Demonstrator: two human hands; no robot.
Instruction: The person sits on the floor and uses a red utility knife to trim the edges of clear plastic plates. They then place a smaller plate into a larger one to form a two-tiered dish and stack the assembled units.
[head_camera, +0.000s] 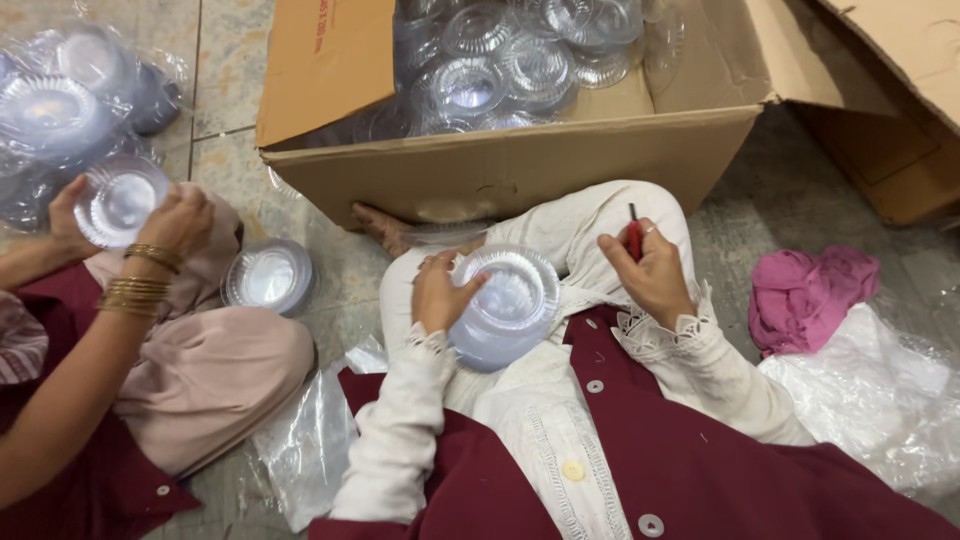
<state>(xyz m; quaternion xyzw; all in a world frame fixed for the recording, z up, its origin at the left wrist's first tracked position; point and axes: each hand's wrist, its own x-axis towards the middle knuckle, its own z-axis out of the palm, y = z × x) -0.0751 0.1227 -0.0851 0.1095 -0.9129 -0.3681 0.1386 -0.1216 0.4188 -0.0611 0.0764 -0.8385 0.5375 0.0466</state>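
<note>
My left hand (438, 290) grips the rim of a stack of clear plastic bowls (505, 305) resting on my lap. My right hand (650, 272) holds a small red tool (634, 238) upright, just right of the stack and apart from it. I sit cross-legged in white trousers and a maroon vest, facing an open cardboard box (500, 165) filled with more clear bowls (500, 60).
At left a co-worker's hands (165, 225) hold a clear bowl (118, 200); another bowl stack (268, 275) lies by their knee. Bagged bowls (60, 100) lie far left. A pink cloth (805, 295) and plastic sheeting (880, 390) lie right. A second box (900, 130) stands at top right.
</note>
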